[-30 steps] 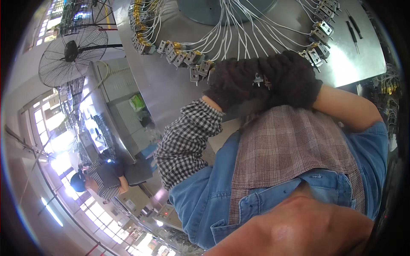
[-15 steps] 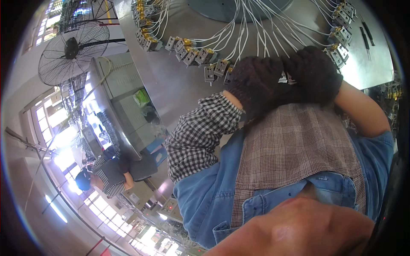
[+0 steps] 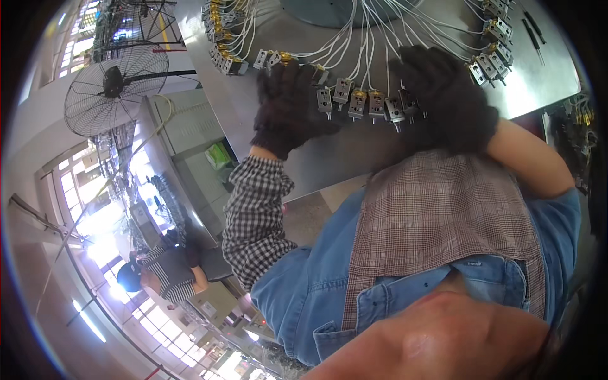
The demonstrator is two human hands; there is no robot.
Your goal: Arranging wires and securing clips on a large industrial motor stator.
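Steel worktop (image 3: pixel 544 79) w/ approx. 6 boxes (image 3: pixel 358 106) in a row btwn L hand (image 3: pixel 285 107) & R hand (image 3: pixel 449 101), more round both sides; 2 screwdrivers (image 3: pixel 530 33) far R. Boxes: grey metal, holed faces, white wires (image 3: pixel 367 28) at far end, short pins (image 3: pixel 398 126) at near end. Long axes approx. front-to-back, pins toward apron (image 3: pixel 443 215). L grip wide; R grip over end boxes, can't tell if holding.

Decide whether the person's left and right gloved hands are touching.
Apart. The head view plainly shows metal blocks and tabletop between the left hand and the right hand.
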